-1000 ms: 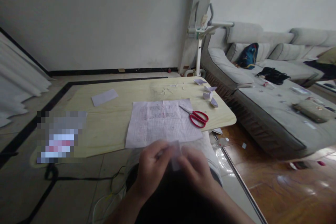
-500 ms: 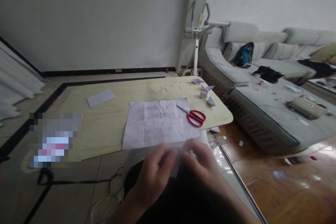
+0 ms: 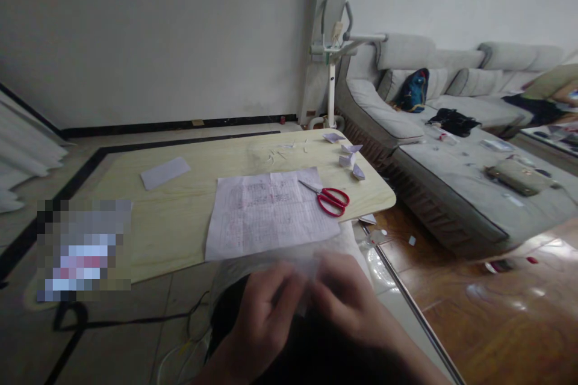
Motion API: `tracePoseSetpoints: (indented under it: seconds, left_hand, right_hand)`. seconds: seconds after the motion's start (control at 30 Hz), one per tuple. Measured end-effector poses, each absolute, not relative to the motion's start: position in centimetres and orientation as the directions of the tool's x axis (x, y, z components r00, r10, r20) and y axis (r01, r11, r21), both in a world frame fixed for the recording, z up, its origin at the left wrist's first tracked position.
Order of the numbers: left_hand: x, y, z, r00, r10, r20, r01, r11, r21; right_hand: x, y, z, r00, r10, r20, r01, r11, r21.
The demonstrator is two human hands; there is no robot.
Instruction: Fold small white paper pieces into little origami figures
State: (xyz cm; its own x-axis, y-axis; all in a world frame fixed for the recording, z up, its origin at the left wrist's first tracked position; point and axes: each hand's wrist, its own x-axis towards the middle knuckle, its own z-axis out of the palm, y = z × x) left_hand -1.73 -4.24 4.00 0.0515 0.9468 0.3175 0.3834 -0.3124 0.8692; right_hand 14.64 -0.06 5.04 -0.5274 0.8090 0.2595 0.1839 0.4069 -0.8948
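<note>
My left hand [image 3: 271, 301] and my right hand [image 3: 345, 295] meet above my lap, just off the table's near edge. Between their fingertips is a small piece of white paper [image 3: 307, 266], blurred and mostly covered by the fingers. Both hands are closed on it in a pinch. Beyond them a creased, printed sheet of paper [image 3: 266, 216] lies on the table. Scissors with red handles [image 3: 332, 200] rest on that sheet's right side, blades pointing away to the left. Several small folded paper pieces [image 3: 347, 160] stand near the table's far right corner.
The pale wooden table [image 3: 180, 216] also bears a blank paper strip [image 3: 165, 173], thin paper scraps [image 3: 280, 155] and a pixelated device [image 3: 83, 252] at left. To the right stands a grey sofa [image 3: 451, 192] with bags; a person [image 3: 542, 90] sits at its far end. Cables [image 3: 194, 319] hang at lower left.
My hands stay together on the small paper, the right hand's fingers shifting slightly. The whole view has turned a little to the right; the things on the table lie as before.
</note>
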Motion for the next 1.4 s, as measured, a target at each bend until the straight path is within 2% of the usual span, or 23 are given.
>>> tracePoseSetpoints:
  seconds: [0.17,0.23,0.3,0.47,0.63,0.87,1.0,1.13,1.2,1.27,1.4]
  left_hand:
    - [-1.7,-4.7,3.8,0.038,0.944,0.328,0.351,-0.32,0.88]
    - [-1.7,-4.6,3.9,0.082,0.948,0.307,0.328,-0.317,0.89]
    - [-1.6,-4.3,4.1,0.152,0.947,0.284,0.311,-0.319,0.895]
    - [-1.7,-4.0,4.4,0.206,0.931,0.302,0.295,-0.354,0.887]
    - [-1.7,-4.1,4.1,0.28,0.92,0.275,0.238,-0.344,0.908]
    - [-1.9,-4.2,3.4,0.33,0.917,0.223,0.257,-0.315,0.914]
    - [-2.1,-4.5,3.3,0.305,0.937,0.172,0.28,-0.261,0.924]
    - [-1.8,-4.3,3.5,0.384,0.912,0.141,0.236,-0.245,0.94]
    - [-1.6,-4.0,3.7,0.35,0.923,0.163,0.246,-0.258,0.934]
    - [-1.6,-3.7,3.9,0.24,0.953,0.183,0.296,-0.252,0.922]
    - [-1.8,-3.2,4.1,-0.132,0.983,0.126,0.304,-0.081,0.949]
  right_hand:
    - [14.7,-0.1,5.4,-0.512,0.782,0.354,0.173,0.498,-0.85]
    - [14.9,-0.1,5.3,-0.483,0.788,0.383,0.164,0.511,-0.844]
    - [15.0,0.0,5.1,-0.478,0.785,0.395,0.144,0.514,-0.846]
    - [15.3,0.4,5.3,-0.521,0.765,0.379,0.127,0.509,-0.852]
    - [15.3,0.6,5.7,-0.533,0.733,0.422,0.154,0.575,-0.804]
    - [15.1,0.8,5.0,-0.496,0.669,0.553,0.031,0.65,-0.759]
    - [15.0,0.7,5.1,-0.461,0.714,0.528,0.036,0.609,-0.792]
    - [15.2,0.5,5.3,-0.479,0.736,0.478,0.065,0.573,-0.817]
    - [15.3,0.5,5.1,-0.461,0.759,0.46,0.09,0.556,-0.826]
    - [15.4,0.6,4.9,-0.411,0.809,0.42,0.1,0.498,-0.861]
    - [15.4,0.7,4.3,-0.394,0.894,0.212,0.162,0.295,-0.942]
